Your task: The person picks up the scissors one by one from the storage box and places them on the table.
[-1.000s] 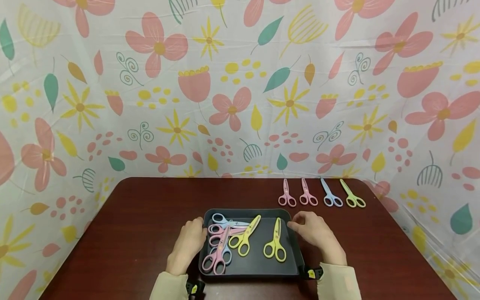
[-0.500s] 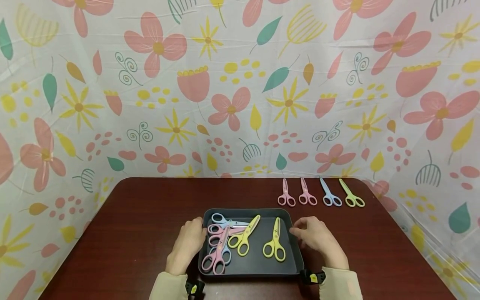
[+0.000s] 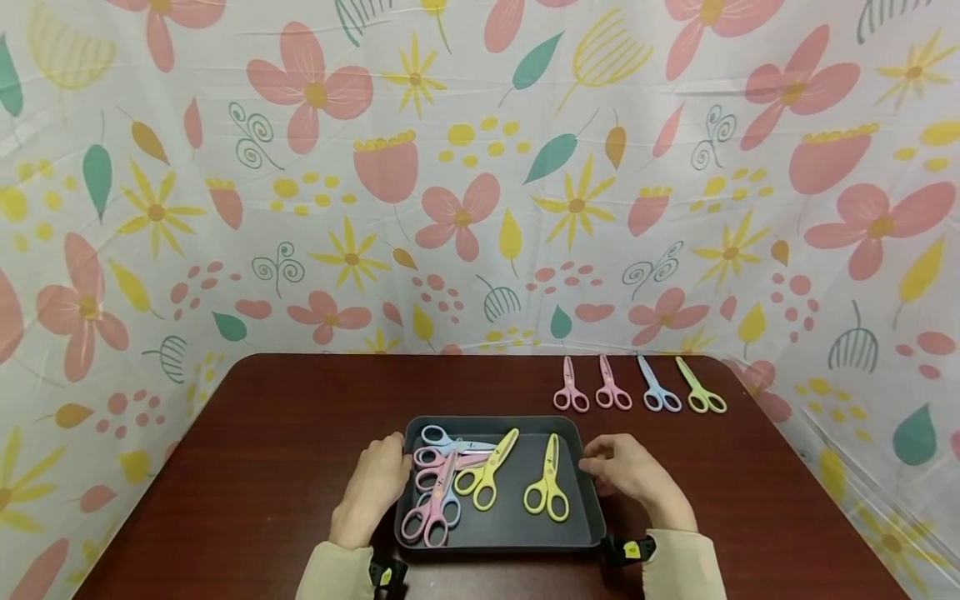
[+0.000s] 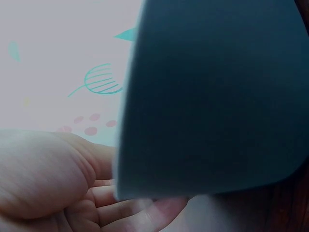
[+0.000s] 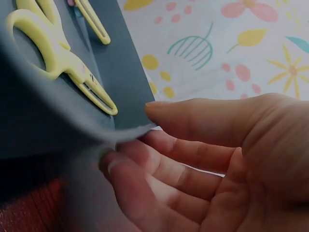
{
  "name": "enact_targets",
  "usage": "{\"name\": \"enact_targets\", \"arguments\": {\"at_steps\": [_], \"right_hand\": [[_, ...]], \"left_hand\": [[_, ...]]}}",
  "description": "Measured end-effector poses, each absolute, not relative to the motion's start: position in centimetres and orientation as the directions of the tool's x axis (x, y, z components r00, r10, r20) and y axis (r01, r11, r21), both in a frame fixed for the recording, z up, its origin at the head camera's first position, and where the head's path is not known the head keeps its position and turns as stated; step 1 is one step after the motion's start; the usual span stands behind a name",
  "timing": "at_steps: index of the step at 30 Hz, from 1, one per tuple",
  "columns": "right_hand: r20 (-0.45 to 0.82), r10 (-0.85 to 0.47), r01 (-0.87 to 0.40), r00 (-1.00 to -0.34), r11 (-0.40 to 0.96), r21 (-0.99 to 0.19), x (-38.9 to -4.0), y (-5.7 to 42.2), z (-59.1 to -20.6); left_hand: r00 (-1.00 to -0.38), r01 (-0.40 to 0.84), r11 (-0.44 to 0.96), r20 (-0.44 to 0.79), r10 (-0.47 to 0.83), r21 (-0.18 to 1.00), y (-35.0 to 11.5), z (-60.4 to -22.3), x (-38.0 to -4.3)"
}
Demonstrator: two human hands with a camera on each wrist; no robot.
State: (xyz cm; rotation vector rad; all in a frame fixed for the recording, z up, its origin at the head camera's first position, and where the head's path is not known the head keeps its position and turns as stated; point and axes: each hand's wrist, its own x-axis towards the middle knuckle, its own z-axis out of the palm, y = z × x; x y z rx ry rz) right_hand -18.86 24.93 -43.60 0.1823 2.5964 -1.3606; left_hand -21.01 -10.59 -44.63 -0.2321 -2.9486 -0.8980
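Between my two hands sits a dark grey tray [image 3: 510,521] holding several child-size scissors. My left hand [image 3: 372,481] grips its left side; in the left wrist view, the fingers [image 4: 125,212] reach under the tray's outer wall [image 4: 212,111]. At the opposite side my right hand [image 3: 633,473] holds the rim, thumb [image 5: 193,116] at the top edge and curled fingers against the outside. Yellow scissors [image 3: 550,477] lie alone at the tray's right. Another yellow pair [image 3: 487,478] lies beside a heap of blue scissors [image 3: 468,447] and pink scissors [image 3: 437,503] on the left.
Pink scissors [image 3: 570,392], another pink pair [image 3: 611,389], blue scissors [image 3: 656,390] and yellow-green scissors [image 3: 702,392] stand in a row at the back right of the dark brown table [image 3: 300,400]. A flower-patterned curtain [image 3: 480,108] hangs behind the table.
My right hand has slid slightly outward and toward me along the tray's right rim. The left hand, tray and scissors keep their places; the head view has drifted slightly.
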Motion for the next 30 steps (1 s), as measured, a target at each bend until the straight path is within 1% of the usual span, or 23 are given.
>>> {"name": "enact_targets", "arguments": {"at_steps": [4, 12, 19, 25, 30], "right_hand": [[-0.226, -0.022, 0.18, -0.974, 0.533, -0.827, -19.0, 25.1, -43.9], [-0.206, -0.103, 0.108, -0.973, 0.587, -0.802, -19.6, 25.5, -43.9], [-0.201, -0.195, 0.05, -0.96, 0.586, -0.808, -19.9, 25.7, -43.8], [-0.194, -0.212, 0.032, -0.958, 0.593, -0.804, -20.1, 26.0, -43.6], [-0.193, -0.206, 0.03, -0.959, 0.607, -0.794, -20.3, 26.0, -43.7]], "left_hand": [[-0.988, 0.156, 0.823, 0.089, 0.128, 0.546, -10.6, -44.7, -20.9], [-0.99, 0.141, 0.822, 0.071, 0.122, 0.551, -10.5, -44.7, -20.9], [-0.991, 0.134, 0.828, 0.065, 0.118, 0.545, -10.7, -44.5, -20.9], [-0.993, 0.113, 0.817, 0.036, 0.112, 0.566, -10.7, -44.0, -20.8], [-0.992, 0.122, 0.839, 0.075, 0.097, 0.531, -10.7, -43.0, -20.3]]}}
